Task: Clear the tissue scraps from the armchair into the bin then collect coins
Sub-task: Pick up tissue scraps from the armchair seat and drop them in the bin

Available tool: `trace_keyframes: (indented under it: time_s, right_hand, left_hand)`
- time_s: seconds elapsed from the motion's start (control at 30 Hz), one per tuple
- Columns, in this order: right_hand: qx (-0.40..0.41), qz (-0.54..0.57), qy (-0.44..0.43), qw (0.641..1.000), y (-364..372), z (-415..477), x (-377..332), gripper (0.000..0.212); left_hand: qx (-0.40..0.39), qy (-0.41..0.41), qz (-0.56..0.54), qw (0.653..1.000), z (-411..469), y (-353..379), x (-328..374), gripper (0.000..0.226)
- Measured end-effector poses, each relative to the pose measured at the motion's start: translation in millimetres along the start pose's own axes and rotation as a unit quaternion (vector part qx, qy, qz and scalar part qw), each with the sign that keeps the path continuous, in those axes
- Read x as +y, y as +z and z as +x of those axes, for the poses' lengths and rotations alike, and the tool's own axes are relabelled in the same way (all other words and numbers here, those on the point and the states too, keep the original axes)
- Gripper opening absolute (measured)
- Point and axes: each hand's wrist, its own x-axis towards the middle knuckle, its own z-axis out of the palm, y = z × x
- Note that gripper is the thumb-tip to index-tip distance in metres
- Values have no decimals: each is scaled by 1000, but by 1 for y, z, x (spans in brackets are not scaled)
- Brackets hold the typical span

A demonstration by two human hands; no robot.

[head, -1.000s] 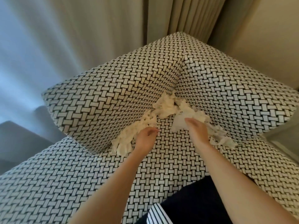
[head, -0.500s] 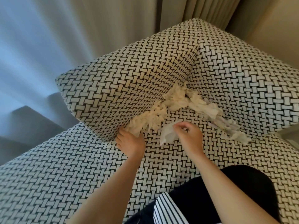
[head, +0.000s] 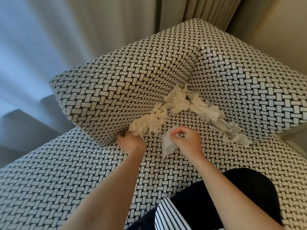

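So compared to half a second back, not much has shifted. The left hand (head: 130, 143) is still down at the near end of the tissue scraps (head: 186, 110), fingers tucked in where the seat meets the left side cushion of the armchair (head: 116, 90). Can't tell if it's actually gripping anything, since the fingertips are hidden under the shreds. The right hand (head: 186, 141) is still pinching a flat white tissue piece (head: 167, 145) between thumb and forefinger, hanging just above the seat, same as before; a full second ago that hand was up at the pile itself. The rest of the scraps sit heaped along the crease in the back corner, running down both sides, looking unchanged. Curtains (head: 116, 22) behind the chair. No bin or coins in view.
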Motion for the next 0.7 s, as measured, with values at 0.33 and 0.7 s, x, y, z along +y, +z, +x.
trace_keyframes:
  time_s: [0.33, 0.7]
  right_hand:
    - [15, 8, 17, 1000, 2, 5, 6, 19]
    - [86, 23, -8, 996, -6, 6, 9, 27]
  left_hand:
    - [-11, -50, -183, 982, 5, 2, 6, 28]
    - [-58, 116, -221, 967, -44, -12, 31, 27]
